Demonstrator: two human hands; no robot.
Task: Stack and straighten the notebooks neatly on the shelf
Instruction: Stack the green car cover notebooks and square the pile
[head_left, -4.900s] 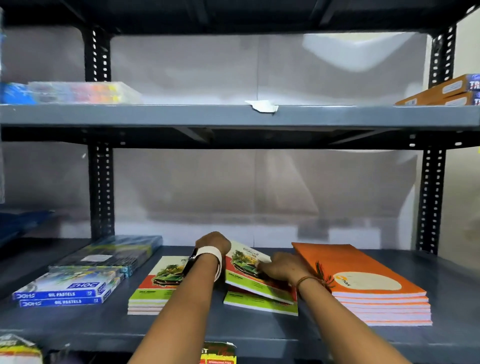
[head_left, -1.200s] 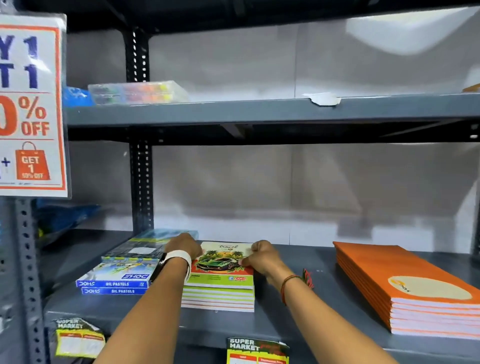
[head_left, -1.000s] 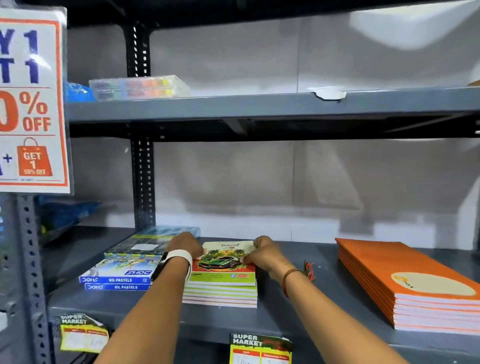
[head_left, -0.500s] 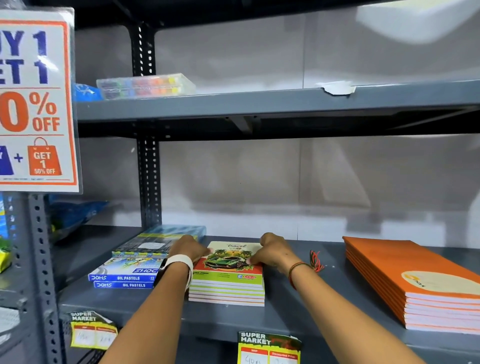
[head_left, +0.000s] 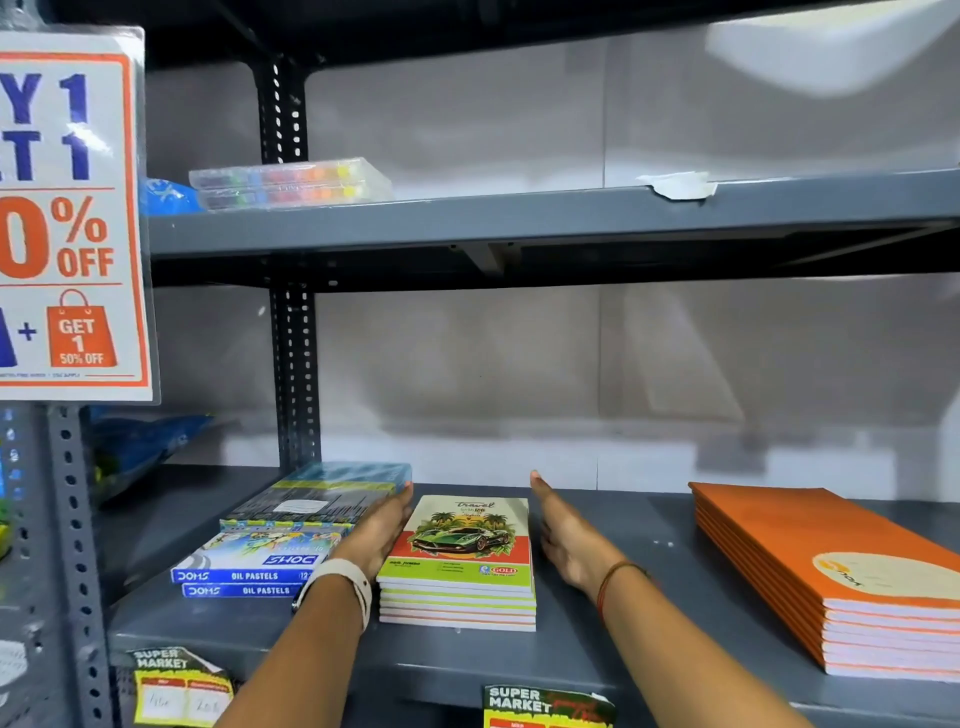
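Observation:
A stack of several notebooks (head_left: 460, 551) with a green car on the top cover lies squared up on the grey shelf (head_left: 613, 644). My left hand (head_left: 382, 527) lies flat along the stack's left side, fingers straight, touching its edge. My right hand (head_left: 563, 530) is flat and open just right of the stack, a small gap apart from it. Neither hand holds anything. A taller stack of orange notebooks (head_left: 841, 577) lies at the right end of the same shelf.
Blue oil pastel boxes (head_left: 249, 569) and a dark flat box (head_left: 322, 499) sit left of my left hand. A perforated upright post (head_left: 291, 364) stands behind them. Clear crayon cases (head_left: 291, 182) rest on the upper shelf. A discount sign (head_left: 67, 218) hangs at left.
Both hands have left the top cover's far corners and opened flat at the sides of the car notebook stack. The view has shifted slightly.

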